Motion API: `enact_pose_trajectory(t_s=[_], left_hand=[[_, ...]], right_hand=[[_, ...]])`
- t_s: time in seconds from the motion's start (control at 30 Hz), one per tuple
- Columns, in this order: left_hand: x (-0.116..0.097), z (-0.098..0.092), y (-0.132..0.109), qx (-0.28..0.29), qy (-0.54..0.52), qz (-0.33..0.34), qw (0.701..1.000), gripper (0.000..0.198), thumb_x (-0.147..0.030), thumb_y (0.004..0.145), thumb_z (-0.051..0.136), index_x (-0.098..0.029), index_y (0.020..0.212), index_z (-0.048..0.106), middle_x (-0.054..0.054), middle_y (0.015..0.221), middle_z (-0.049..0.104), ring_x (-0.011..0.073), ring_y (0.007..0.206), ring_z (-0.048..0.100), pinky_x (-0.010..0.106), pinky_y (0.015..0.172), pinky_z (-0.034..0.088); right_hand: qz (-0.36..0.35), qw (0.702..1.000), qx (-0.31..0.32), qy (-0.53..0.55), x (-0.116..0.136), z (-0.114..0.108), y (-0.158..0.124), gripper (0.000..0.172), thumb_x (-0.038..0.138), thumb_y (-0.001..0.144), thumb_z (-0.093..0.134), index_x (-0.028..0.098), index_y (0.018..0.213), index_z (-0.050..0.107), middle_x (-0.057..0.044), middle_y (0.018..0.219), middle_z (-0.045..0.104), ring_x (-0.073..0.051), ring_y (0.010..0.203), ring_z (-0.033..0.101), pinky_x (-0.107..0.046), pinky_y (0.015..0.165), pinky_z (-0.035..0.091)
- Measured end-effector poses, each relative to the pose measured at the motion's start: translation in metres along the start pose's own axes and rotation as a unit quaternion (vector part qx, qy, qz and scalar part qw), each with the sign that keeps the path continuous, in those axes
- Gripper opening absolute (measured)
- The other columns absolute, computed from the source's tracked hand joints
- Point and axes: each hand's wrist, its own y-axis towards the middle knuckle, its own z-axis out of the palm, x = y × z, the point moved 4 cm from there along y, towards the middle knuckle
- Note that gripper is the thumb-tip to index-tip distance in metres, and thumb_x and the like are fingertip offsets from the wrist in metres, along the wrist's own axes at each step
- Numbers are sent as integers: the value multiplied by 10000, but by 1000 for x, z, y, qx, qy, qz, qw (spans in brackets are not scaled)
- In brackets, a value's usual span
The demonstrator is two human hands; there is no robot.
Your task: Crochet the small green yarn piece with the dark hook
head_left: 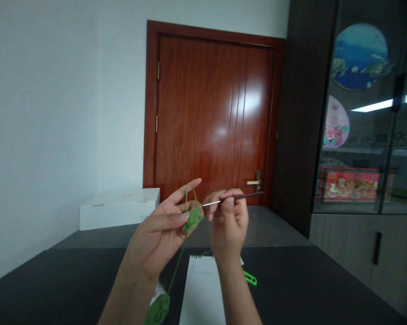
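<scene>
My left hand (163, 225) is raised above the table and pinches a small green crocheted piece (192, 220) between thumb and fingers. Green yarn loops over its outstretched index finger and trails down to a green yarn ball (158, 310) at the bottom edge. My right hand (228, 221) is closed around a crochet hook (235, 197) with a dark handle. The hook's metal tip points left into the crocheted piece. The two hands nearly touch.
A white sheet of paper (203, 289) lies on the dark table (308, 289) below my hands, with a small green clip (250, 278) beside it. A white box (118, 207) sits at the far left. Behind stand a brown wooden door (212, 113) and a glass-fronted cabinet (362, 135).
</scene>
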Motion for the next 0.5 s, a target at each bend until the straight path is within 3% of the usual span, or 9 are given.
enact_pose_trajectory(t_s=[0.17, 0.23, 0.3, 0.4, 0.47, 0.5], left_hand=[[-3, 5, -1, -13, 81, 46, 996, 710, -40, 724, 752, -141, 1400, 557, 68, 857, 691, 155, 806, 653, 216, 754, 522], [-5, 9, -4, -42, 136, 84, 986, 723, -52, 740, 756, -183, 1418, 541, 63, 875, 697, 167, 834, 649, 237, 776, 514], [-7, 14, -7, -66, 174, 125, 975, 730, -60, 748, 767, -224, 1422, 539, 43, 863, 691, 149, 821, 629, 225, 767, 497], [-7, 19, -10, -89, 208, 166, 960, 700, -63, 758, 771, -238, 1404, 563, 25, 833, 679, 129, 810, 606, 203, 770, 478], [-2, 18, -8, -81, 175, 126, 973, 666, -73, 754, 773, -208, 1381, 592, 36, 856, 675, 132, 813, 610, 203, 764, 485], [1, 16, -6, -71, 141, 89, 983, 652, -77, 744, 775, -185, 1365, 607, 49, 881, 674, 133, 811, 614, 200, 751, 492]], right_hand=[[76, 996, 36, -3, -5, 2, 1, 159, 279, 995, 530, 220, 853, 489, 55, 640, 535, -89, 532, 461, -228, 539, 384], [58, 995, 52, -54, -4, 1, 3, 153, 266, 965, 583, 223, 845, 499, 44, 694, 555, -96, 577, 491, -240, 562, 400], [-25, 983, 73, -165, 2, -2, 3, 124, 220, 919, 644, 229, 850, 542, 23, 766, 588, -118, 668, 548, -268, 614, 429], [-196, 903, 99, -370, 13, -1, -4, 145, 125, 866, 681, 257, 892, 627, 13, 768, 619, -148, 715, 564, -324, 677, 442], [-270, 866, 82, -413, 16, 0, -10, 203, 89, 870, 654, 281, 934, 648, 12, 758, 620, -154, 694, 553, -345, 681, 448], [-282, 871, 61, -398, 16, 0, -12, 204, 91, 881, 637, 285, 941, 648, 8, 766, 614, -158, 701, 557, -349, 682, 456]])
